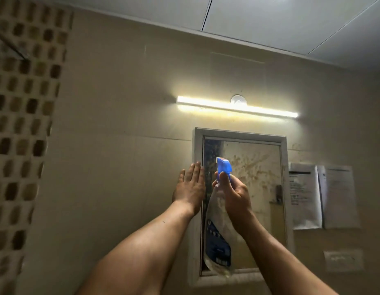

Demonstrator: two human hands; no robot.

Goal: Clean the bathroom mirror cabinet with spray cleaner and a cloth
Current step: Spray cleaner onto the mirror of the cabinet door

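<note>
In front of the mirror cabinet (261, 177), on the far wall under a lit lamp bar (235, 106), the right hand (235, 196) grips the spray bottle (218, 231) by its neck, fingers curled just below the blue trigger head (224, 166). The left hand (191, 186) is flat, fingers straight, at the cabinet's left edge; whether it touches, I cannot tell. The bottle looks nearly empty, so probably light and easy to squash; the stiff neck is the better place to hold. It is clear plastic with a dark blue label.
</note>
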